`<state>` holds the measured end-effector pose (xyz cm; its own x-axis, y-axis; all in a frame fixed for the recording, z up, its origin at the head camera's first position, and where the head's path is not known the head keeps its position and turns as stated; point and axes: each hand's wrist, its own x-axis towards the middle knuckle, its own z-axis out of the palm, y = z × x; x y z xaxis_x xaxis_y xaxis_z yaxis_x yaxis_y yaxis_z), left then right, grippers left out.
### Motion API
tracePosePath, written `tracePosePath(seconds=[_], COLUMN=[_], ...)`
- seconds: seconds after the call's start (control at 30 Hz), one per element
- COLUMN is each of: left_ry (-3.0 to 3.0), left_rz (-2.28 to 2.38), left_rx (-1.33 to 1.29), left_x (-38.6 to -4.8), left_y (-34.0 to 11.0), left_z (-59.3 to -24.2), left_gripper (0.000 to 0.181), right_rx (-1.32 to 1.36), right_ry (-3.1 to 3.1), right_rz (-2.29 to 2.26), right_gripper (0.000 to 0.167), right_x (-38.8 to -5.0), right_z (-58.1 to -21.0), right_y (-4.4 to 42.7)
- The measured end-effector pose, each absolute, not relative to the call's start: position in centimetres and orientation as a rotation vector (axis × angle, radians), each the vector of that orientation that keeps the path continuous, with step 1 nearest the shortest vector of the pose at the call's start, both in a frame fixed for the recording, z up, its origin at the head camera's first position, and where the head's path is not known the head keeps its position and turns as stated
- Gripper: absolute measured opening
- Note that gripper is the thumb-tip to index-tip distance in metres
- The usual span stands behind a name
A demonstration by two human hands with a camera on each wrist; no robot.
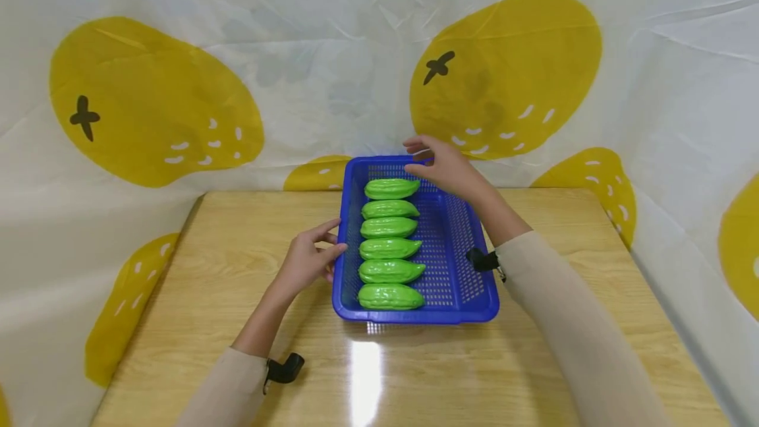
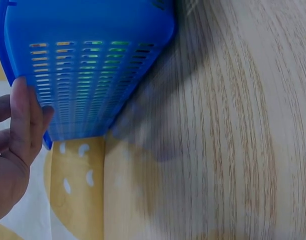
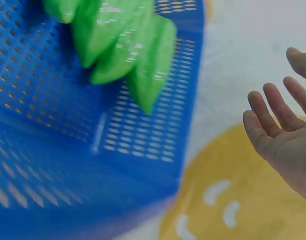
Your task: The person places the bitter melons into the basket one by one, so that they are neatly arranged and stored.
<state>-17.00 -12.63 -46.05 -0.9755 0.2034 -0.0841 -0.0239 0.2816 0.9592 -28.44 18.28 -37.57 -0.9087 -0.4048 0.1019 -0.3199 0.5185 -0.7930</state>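
Note:
Several glossy green bitter melons (image 1: 388, 249) lie one behind another along the left side of a blue plastic basket (image 1: 415, 316). Their pointed ends face right. My left hand (image 1: 305, 259) touches the basket's left rim, thumb and index finger spread apart. In the left wrist view, fingertips of the left hand (image 2: 22, 130) rest against the rim and the perforated outer wall. Over the far edge of the basket hovers my right hand (image 1: 445, 167), holding nothing. The right wrist view shows the right hand (image 3: 283, 127) with fingers spread, apart from the bitter melons (image 3: 147, 65).
The basket stands on a light wooden table (image 1: 255, 236). Behind and beside it hangs a white cloth (image 1: 332, 84) printed with yellow fruit. A black wrist camera (image 1: 286, 369) is on the left sleeve, another wrist camera (image 1: 481, 260) on the right.

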Motion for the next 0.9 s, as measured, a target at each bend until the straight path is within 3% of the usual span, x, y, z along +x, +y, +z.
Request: tracePosePath(seconds=[0.3, 0.6, 0.9], left_ry=[2.372, 2.482, 3.015], left_rz=[1.749, 1.736, 1.140], left_rx=[0.164, 0.211, 0.431], left_x=[-16.8, -16.6, -16.7], left_y=[-13.0, -13.4, -16.1], left_z=[-46.4, -46.4, -44.7], left_gripper=[0.059, 0.052, 0.056], right_rx=[-0.548, -0.469, -0.439], right_ry=[2.730, 2.888, 3.127], right_rz=[-1.384, -1.290, -1.049], right_gripper=[0.050, 0.049, 0.054], right_x=[-25.1, -22.7, -20.5], right_z=[-36.2, -37.3, -38.8], right_y=[23.3, 27.7, 29.7])
